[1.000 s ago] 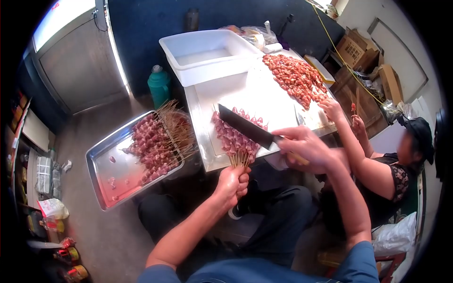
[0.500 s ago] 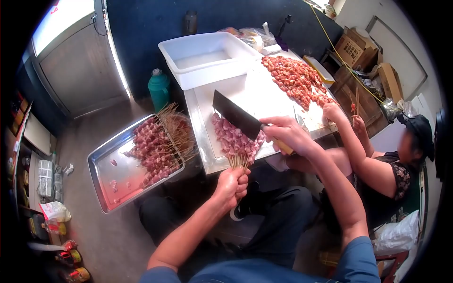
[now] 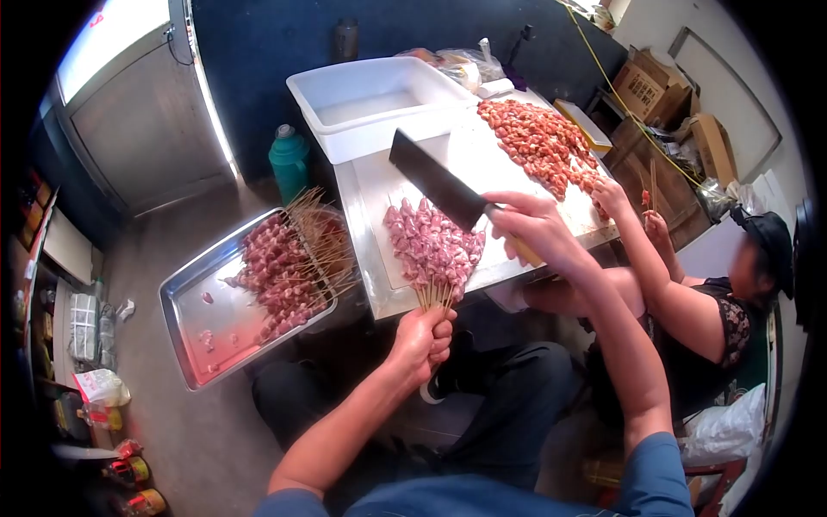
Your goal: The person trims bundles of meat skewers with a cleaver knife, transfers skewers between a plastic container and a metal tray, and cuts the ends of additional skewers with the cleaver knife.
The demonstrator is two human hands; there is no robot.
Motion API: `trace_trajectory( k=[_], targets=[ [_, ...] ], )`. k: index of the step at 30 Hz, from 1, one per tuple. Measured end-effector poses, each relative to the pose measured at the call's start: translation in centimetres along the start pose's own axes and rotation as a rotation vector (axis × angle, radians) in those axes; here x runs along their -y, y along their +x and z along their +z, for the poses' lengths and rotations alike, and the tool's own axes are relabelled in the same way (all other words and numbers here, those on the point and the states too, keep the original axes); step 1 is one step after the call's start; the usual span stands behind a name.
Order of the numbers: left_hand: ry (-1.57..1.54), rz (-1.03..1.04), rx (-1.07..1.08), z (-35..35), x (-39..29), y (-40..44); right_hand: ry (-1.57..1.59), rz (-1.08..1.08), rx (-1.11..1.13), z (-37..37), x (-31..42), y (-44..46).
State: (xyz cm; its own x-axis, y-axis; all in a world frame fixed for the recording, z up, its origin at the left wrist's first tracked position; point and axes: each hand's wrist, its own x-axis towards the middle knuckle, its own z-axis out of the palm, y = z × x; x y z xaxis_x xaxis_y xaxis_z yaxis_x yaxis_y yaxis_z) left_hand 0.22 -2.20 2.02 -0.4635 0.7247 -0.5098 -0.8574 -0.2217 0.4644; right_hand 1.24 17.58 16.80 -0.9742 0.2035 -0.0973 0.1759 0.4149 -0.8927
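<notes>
My left hand [image 3: 419,343] is closed around the stick ends of a bunch of meat skewers [image 3: 433,241]. Their meat lies fanned out on the near left corner of the white table [image 3: 370,202]. In my right hand [image 3: 536,226] is the wooden handle of a cleaver [image 3: 438,181]. Its broad dark blade hangs above the far right side of the skewered meat, tilted, with a gap showing between blade and meat. Left of the table, a metal tray [image 3: 185,332] bears a pile of other meat skewers [image 3: 280,280], sticks pointing right.
A white plastic tub [image 3: 370,129] stands at the table's back left. A heap of cut meat [image 3: 543,146] lies at the right, where a co-worker's hand [image 3: 612,198] reaches; their other hand holds a skewer. A green thermos [image 3: 289,159] stands behind the tray.
The cleaver has risen off the meat and shifted slightly right with my right hand, uncovering more of the skewers. My left hand keeps its place. The co-worker's near hand has moved slightly.
</notes>
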Motion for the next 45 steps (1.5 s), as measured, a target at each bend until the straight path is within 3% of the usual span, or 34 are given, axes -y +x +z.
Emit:
trace_trajectory(
  k=[7,11,16,21,30,34,38,45],
  targets=[
    [-0.020,0.002,-0.010,0.1,0.2,-0.1,-0.133,0.153,0.106,-2.7,-0.1,-3.1],
    [-0.023,0.004,-0.015,0.0,0.2,0.0,-0.015,0.123,0.077,-4.4,-0.9,-4.5],
    [0.010,0.003,-0.004,-0.1,0.0,0.0,0.035,-0.001,-0.004,-1.5,0.8,-1.8],
    [0.004,-0.007,-0.005,0.0,-0.1,-0.2,-0.087,0.097,0.135,-0.2,-1.3,0.7],
    [0.001,-0.005,-0.011,0.1,-0.1,-0.3,-0.130,0.131,0.124,-3.9,-0.1,-3.3],
    [0.011,-0.003,-0.011,0.0,-0.1,-0.2,-0.084,-0.031,0.036,-1.5,0.6,-1.1],
    [0.003,-0.003,0.004,-0.1,0.0,-0.1,-0.243,0.056,0.026,-0.4,-1.4,0.5],
    [-0.014,0.013,-0.008,0.1,0.1,0.0,-0.097,0.118,0.056,-4.7,-1.0,-4.3]
  ],
)
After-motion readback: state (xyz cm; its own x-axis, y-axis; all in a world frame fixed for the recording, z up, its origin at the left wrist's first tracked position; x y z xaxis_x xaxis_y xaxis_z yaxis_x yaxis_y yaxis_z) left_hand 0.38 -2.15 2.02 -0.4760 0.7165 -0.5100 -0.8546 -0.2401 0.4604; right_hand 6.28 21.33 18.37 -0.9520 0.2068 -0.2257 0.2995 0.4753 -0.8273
